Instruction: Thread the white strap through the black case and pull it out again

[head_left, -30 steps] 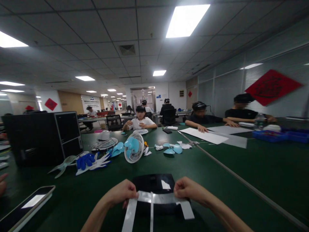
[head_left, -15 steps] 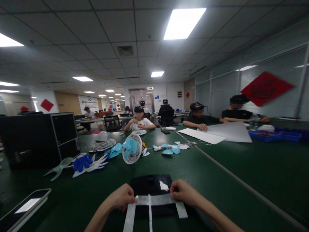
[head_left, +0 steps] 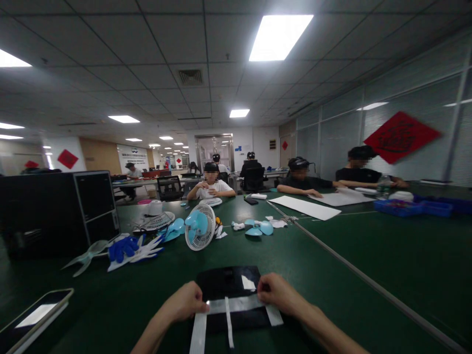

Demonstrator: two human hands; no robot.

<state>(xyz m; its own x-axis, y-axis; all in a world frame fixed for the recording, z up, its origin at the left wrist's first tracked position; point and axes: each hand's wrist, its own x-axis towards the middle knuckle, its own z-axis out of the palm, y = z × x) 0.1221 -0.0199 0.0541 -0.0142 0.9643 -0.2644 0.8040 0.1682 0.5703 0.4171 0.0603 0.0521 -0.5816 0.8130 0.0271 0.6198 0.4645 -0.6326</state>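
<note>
At the table's near edge, my left hand [head_left: 188, 301] pinches the left end of a pale, see-through flat strip [head_left: 241, 304], which looks like tape. My right hand [head_left: 276, 292] pinches its other end, so the strip runs level between the two. A wider white band [head_left: 199, 332] hangs below my left fingers, and a short white piece [head_left: 274, 315] below my right. A thin white strip [head_left: 229, 322] crosses the middle, pointing toward me. Behind all of them lies a flat black object [head_left: 228, 281] with a white patch [head_left: 248, 282]; I cannot make out its kind.
Beyond stand a white fan [head_left: 201, 226] with blue blades and another blue fan blade set [head_left: 258, 227]. Gloves [head_left: 132, 250], a black computer case [head_left: 59, 211] and a phone [head_left: 37, 314] are on the left. Co-workers sit across the table, near white sheets [head_left: 306, 207].
A co-worker's raised sheet at the right has come down flat on the table. My hands keep their pinch on the strip; the view has shifted slightly.
</note>
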